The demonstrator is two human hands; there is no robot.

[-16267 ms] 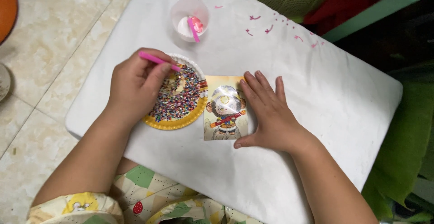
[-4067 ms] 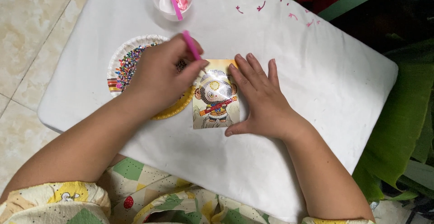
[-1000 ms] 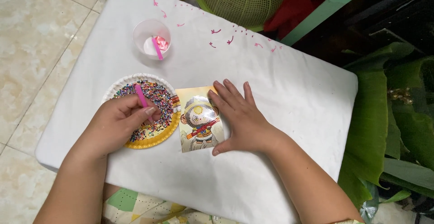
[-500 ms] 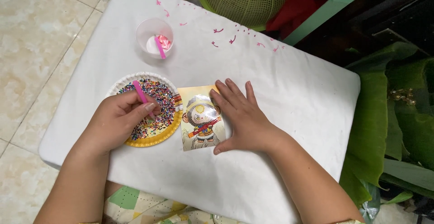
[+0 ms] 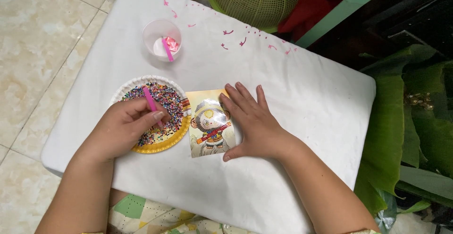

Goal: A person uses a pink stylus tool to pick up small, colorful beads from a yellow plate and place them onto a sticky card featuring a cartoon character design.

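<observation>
My left hand (image 5: pixel 125 127) is gripping a pink pen (image 5: pixel 150 99) in closed fingers over the bead plate (image 5: pixel 177 137); my right hand (image 5: pixel 250 120), fingers spread flat, is pressing the picture card (image 5: pixel 207 125) onto the white surface (image 5: pixel 306 102).

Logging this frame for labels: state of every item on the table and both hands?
left hand: gripping pink pen, over the plate
pink pen: tilted, tip down in the beads
paper plate: covered in mixed beads
picture card: flat, face up
right hand: open, pressing on card's right edge
clear cup: upright, pink bits inside
</observation>
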